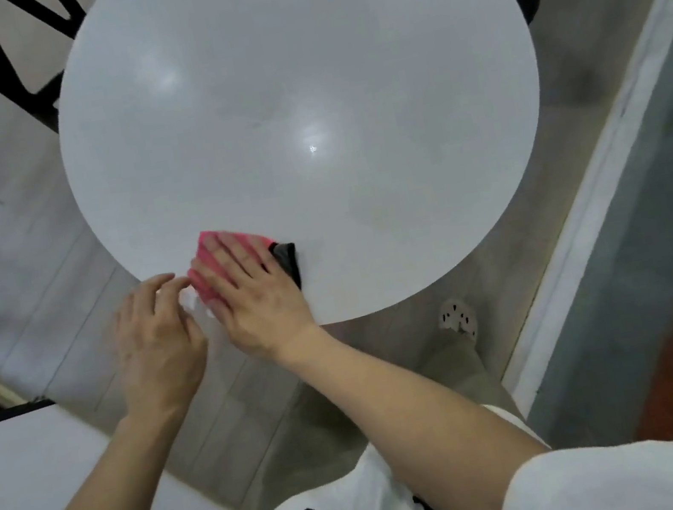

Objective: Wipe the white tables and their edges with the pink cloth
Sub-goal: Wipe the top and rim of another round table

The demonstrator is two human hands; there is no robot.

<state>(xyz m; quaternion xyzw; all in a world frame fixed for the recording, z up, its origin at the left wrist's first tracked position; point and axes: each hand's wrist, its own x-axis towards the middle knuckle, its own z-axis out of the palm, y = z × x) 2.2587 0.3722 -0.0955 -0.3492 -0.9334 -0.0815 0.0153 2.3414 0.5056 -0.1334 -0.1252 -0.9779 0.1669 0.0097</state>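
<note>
Cloth (205, 280) sits at the near-left rim of the white table (295, 82), right hand (250, 288) flat on it, fingers straight. Left hand (155, 331) is loosely curled off the edge, can't tell if it's holding anything. I'd keep pressure even and follow the rim.

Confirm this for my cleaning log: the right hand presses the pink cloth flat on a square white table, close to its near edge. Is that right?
Not quite. The table is round, not square, as the head view shows. The rest holds: the right hand presses the pink cloth flat on the white table, close to its near edge.
</note>
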